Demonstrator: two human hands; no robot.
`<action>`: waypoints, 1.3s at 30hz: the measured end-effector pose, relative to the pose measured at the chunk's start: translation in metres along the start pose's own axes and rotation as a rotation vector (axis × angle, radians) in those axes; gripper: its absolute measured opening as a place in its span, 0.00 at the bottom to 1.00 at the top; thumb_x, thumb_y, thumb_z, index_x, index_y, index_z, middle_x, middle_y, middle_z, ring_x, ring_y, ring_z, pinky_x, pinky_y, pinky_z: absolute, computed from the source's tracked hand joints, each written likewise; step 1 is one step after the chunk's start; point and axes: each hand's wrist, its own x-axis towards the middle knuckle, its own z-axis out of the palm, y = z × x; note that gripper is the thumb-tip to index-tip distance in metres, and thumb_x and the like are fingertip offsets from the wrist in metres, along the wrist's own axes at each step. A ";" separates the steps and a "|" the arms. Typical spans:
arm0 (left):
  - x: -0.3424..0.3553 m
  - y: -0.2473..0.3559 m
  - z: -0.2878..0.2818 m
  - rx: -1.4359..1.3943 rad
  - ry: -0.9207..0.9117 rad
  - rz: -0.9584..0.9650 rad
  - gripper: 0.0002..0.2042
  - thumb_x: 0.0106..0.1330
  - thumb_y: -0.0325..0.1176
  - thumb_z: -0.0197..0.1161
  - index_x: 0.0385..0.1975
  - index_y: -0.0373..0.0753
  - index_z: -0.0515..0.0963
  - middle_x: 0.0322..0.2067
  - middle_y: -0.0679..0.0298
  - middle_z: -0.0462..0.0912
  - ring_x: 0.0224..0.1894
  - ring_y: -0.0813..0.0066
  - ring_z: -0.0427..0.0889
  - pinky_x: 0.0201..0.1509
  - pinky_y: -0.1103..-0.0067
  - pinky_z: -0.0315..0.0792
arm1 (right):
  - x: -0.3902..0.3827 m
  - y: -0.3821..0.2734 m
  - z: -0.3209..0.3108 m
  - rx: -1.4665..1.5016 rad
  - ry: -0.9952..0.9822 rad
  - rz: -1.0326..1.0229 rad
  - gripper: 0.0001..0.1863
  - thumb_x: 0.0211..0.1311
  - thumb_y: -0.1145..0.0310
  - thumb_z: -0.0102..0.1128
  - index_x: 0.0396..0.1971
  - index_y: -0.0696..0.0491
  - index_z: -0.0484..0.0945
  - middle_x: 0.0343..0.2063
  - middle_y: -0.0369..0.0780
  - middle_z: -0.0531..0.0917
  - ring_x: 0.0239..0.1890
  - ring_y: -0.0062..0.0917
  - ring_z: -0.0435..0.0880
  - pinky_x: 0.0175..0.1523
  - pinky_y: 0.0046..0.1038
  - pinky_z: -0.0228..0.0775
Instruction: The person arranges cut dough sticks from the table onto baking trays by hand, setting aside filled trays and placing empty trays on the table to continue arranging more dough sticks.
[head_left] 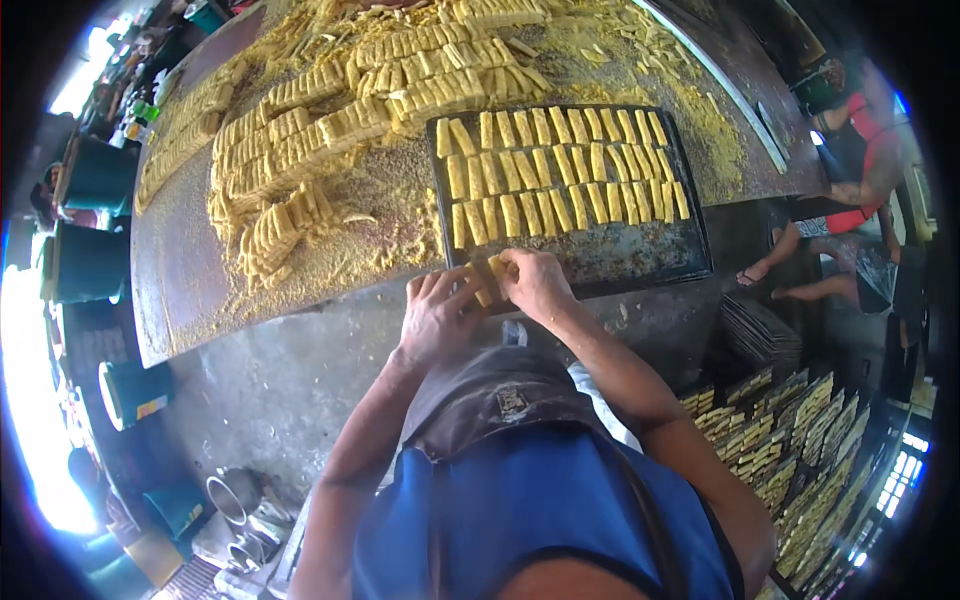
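At the near left corner of a dark baking tray (640,245), both my hands are close together. My left hand (438,312) has its fingers closed on a pale yellow dough stick (481,290). Just beside it, my right hand (536,287) pinches another dough stick (497,266) between thumb and fingers. Three rows of crumb-coated dough sticks (540,166) lie on the tray, set upright side by side. Bare dark metal shows along its near side. The fingertips partly cover both held sticks.
Stacked rows of dough sticks (300,140) and loose yellow crumbs (380,235) cover much of the table (165,300). A metal bar (715,80) lies at the right. Loaded trays (790,440) stand low at the right. Another person (875,160) sits beyond. Green bins (90,262) line the left.
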 end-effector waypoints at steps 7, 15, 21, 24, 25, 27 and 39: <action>-0.001 -0.013 -0.016 -0.062 0.061 -0.018 0.26 0.49 0.39 0.75 0.51 0.46 0.80 0.58 0.63 0.77 0.57 0.60 0.77 0.62 0.61 0.64 | 0.017 -0.029 -0.005 -0.009 0.099 -0.021 0.13 0.59 0.66 0.66 0.41 0.57 0.84 0.29 0.47 0.86 0.31 0.37 0.88 0.37 0.34 0.80; -0.069 -0.193 -0.106 0.097 0.606 -0.576 0.14 0.56 0.27 0.71 0.43 0.40 0.83 0.45 0.57 0.84 0.50 0.60 0.82 0.56 0.68 0.75 | 0.101 -0.117 0.109 0.005 -0.075 -0.490 0.10 0.62 0.70 0.63 0.43 0.55 0.85 0.37 0.46 0.88 0.29 0.26 0.88 0.34 0.27 0.82; -0.110 -0.259 -0.143 0.067 0.405 -0.716 0.11 0.59 0.30 0.69 0.42 0.41 0.84 0.39 0.59 0.86 0.44 0.60 0.84 0.50 0.68 0.76 | 0.147 -0.204 0.278 -0.410 0.073 -0.820 0.10 0.67 0.66 0.57 0.39 0.57 0.80 0.37 0.41 0.82 0.46 0.34 0.79 0.43 0.32 0.81; -0.112 -0.280 -0.143 -0.025 0.455 -0.705 0.09 0.60 0.30 0.68 0.40 0.40 0.85 0.35 0.59 0.87 0.38 0.61 0.86 0.45 0.69 0.78 | 0.153 -0.206 0.279 -0.376 0.074 -0.762 0.10 0.66 0.65 0.60 0.41 0.56 0.79 0.36 0.42 0.83 0.40 0.31 0.81 0.39 0.31 0.80; -0.112 -0.284 -0.143 -0.013 0.486 -0.716 0.09 0.61 0.30 0.68 0.40 0.39 0.85 0.33 0.58 0.87 0.36 0.62 0.87 0.43 0.69 0.78 | 0.154 -0.203 0.257 -0.219 -0.230 -0.572 0.12 0.65 0.64 0.62 0.42 0.55 0.79 0.34 0.42 0.84 0.36 0.29 0.82 0.37 0.31 0.79; -0.111 -0.283 -0.142 -0.042 0.558 -0.727 0.08 0.62 0.29 0.67 0.40 0.39 0.85 0.33 0.58 0.87 0.34 0.66 0.86 0.40 0.71 0.78 | 0.144 -0.208 0.167 -0.005 -0.508 -0.222 0.16 0.61 0.62 0.68 0.45 0.53 0.80 0.29 0.41 0.85 0.25 0.25 0.83 0.33 0.31 0.77; 0.021 -0.058 -0.018 -0.141 -0.084 0.039 0.19 0.55 0.41 0.74 0.47 0.46 0.84 0.47 0.62 0.84 0.52 0.64 0.80 0.59 0.66 0.73 | -0.027 -0.018 0.003 -0.436 0.214 -0.003 0.18 0.57 0.69 0.63 0.49 0.54 0.79 0.44 0.45 0.82 0.49 0.40 0.80 0.52 0.40 0.76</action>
